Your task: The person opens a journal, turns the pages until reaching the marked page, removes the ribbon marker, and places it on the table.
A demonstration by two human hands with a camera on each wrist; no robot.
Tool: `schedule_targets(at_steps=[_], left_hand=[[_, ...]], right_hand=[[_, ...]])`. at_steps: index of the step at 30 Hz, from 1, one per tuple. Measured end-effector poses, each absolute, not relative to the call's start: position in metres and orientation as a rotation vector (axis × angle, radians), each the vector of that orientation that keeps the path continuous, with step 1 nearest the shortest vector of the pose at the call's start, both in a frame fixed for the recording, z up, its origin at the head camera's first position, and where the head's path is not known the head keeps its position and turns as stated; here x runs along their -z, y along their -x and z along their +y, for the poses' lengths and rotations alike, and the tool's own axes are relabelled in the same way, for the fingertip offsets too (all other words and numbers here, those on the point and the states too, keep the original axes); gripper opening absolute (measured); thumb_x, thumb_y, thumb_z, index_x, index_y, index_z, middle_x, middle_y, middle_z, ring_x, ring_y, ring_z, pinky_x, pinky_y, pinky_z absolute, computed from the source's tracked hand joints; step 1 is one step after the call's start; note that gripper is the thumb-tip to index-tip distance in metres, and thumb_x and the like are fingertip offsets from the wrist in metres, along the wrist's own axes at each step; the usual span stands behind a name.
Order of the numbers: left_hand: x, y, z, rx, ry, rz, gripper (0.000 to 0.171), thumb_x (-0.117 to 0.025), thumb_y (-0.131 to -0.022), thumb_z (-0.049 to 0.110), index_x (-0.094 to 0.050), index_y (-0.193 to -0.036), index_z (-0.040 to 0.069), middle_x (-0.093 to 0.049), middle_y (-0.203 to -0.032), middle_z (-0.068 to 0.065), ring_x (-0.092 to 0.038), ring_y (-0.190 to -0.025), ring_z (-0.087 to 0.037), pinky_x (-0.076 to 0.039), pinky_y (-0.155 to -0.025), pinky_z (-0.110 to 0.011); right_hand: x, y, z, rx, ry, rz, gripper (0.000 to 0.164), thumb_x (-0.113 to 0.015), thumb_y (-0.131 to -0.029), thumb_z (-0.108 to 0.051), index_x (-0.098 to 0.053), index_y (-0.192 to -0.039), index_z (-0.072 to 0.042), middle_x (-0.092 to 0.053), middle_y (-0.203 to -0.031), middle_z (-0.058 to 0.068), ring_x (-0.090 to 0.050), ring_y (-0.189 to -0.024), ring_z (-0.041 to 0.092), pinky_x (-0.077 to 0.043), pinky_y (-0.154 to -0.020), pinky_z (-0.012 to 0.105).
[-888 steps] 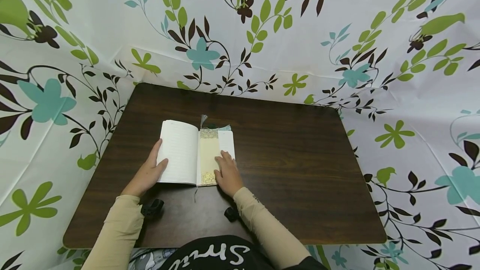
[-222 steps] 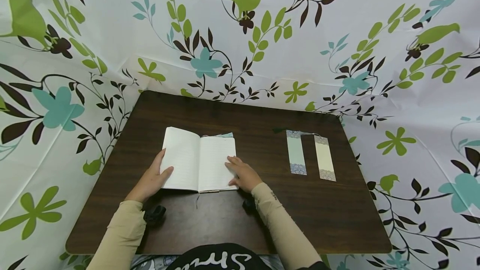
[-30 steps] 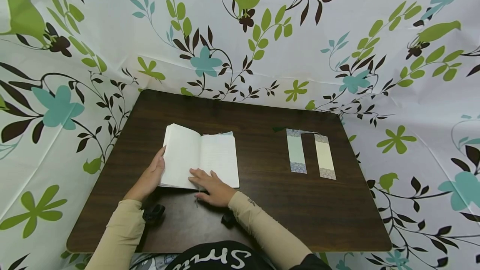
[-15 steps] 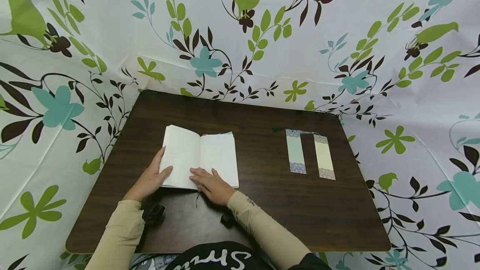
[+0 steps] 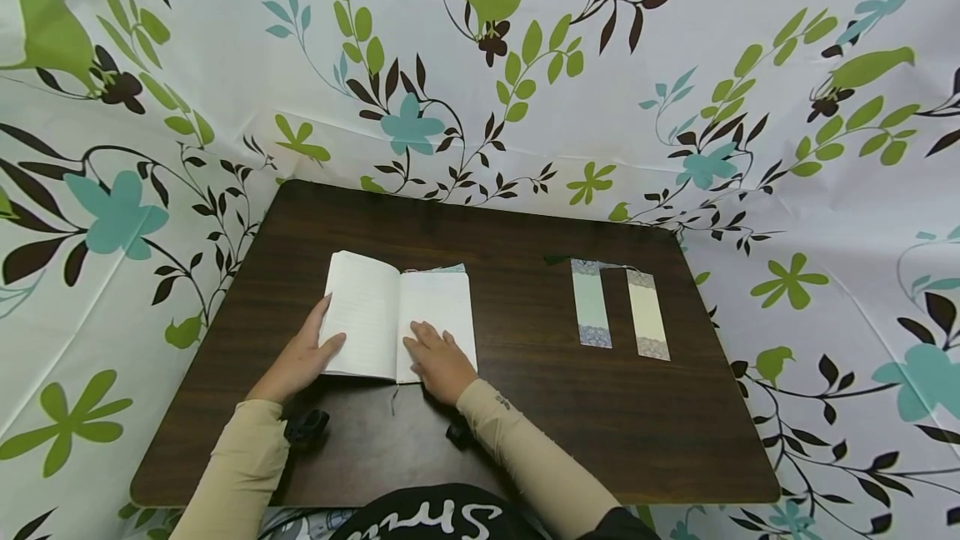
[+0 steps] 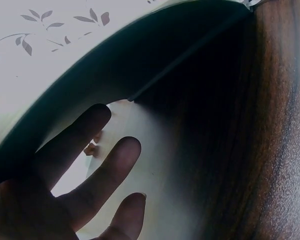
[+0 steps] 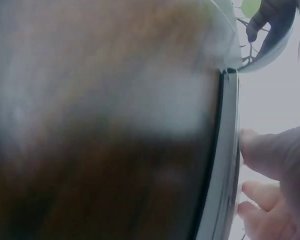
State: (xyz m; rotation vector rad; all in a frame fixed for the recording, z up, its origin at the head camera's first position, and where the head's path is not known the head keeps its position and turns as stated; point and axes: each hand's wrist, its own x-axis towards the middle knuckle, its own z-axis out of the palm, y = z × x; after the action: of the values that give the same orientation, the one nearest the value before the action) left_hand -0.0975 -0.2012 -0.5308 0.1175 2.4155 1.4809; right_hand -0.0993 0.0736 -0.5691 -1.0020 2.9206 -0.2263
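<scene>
An open notebook [image 5: 362,315] with white lined pages lies on the dark wooden table. My left hand [image 5: 300,359] holds its left side, thumb on the page; the left wrist view shows the spread fingers [image 6: 121,157] beneath the lifted cover [image 6: 155,47]. My right hand [image 5: 441,363] rests on the lower part of the right page, fingers extended. From the right wrist, its fingertips meet the page beside the notebook's lower edge [image 7: 222,165]. A thin ribbon [image 5: 393,398] hangs from the spine, and a light-blue corner [image 5: 455,268] sticks out at the top.
Toward the right of the table [image 5: 525,440] lie a pale green bookmark [image 5: 591,302] and a cream bookmark [image 5: 648,313], both with patterned ends and tassels at the top. A leaf-and-bird printed cloth [image 5: 480,140] hangs behind the table.
Long before, a yellow bookmark lay on the right page; later, two bookmarks lie at right. Over the last second my right hand slid from the spine onto the right page, and my left thumb settled on its page.
</scene>
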Motion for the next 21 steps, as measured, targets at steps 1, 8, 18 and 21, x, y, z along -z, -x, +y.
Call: schedule_targets(at_steps=[1, 8, 18, 21], left_hand=[[0.531, 0.098, -0.201, -1.48, -0.116, 2.417, 0.082, -0.052, -0.107, 0.028, 0.005, -0.164, 0.012, -0.003, -0.167, -0.027, -0.011, -0.15, -0.051, -0.015, -0.112, -0.074], [0.532, 0.098, -0.201, -1.457, -0.099, 2.419, 0.082, -0.051, -0.107, 0.032, 0.005, -0.164, 0.014, -0.003, -0.167, -0.026, -0.011, -0.15, -0.051, -0.015, -0.111, -0.074], [0.532, 0.097, -0.202, -1.439, -0.087, 2.425, 0.082, -0.05, -0.107, 0.034, 0.006, -0.164, 0.015, -0.004, -0.167, -0.026, -0.013, -0.149, -0.051, -0.017, -0.111, -0.074], [0.533, 0.096, -0.202, -1.426, -0.084, 2.432, 0.082, -0.049, -0.107, 0.035, 0.006, -0.164, 0.016, -0.003, -0.167, -0.025, -0.012, -0.15, -0.051, -0.017, -0.111, -0.075]], right_hand=[[0.569, 0.1, 0.075, 0.228, 0.987, 2.921, 0.049, -0.062, -0.103, -0.028, -0.052, -0.148, -0.013, -0.04, -0.16, 0.009, -0.035, -0.148, 0.025, -0.037, -0.114, 0.049], [0.565, 0.112, 0.094, 0.206, 0.841, 2.824, 0.064, -0.059, -0.101, -0.044, -0.041, -0.156, -0.016, -0.031, -0.165, 0.002, -0.026, -0.152, 0.022, -0.03, -0.117, 0.055], [0.558, 0.128, 0.125, 0.198, 0.709, 2.713, 0.09, -0.07, -0.09, -0.051, -0.029, -0.162, -0.016, -0.02, -0.169, -0.002, -0.018, -0.154, 0.019, -0.026, -0.117, 0.061], [0.556, 0.131, 0.134, 0.222, 0.704, 2.686, 0.097, -0.076, -0.085, -0.048, -0.027, -0.162, -0.015, -0.019, -0.169, -0.001, -0.017, -0.155, 0.02, -0.024, -0.116, 0.063]])
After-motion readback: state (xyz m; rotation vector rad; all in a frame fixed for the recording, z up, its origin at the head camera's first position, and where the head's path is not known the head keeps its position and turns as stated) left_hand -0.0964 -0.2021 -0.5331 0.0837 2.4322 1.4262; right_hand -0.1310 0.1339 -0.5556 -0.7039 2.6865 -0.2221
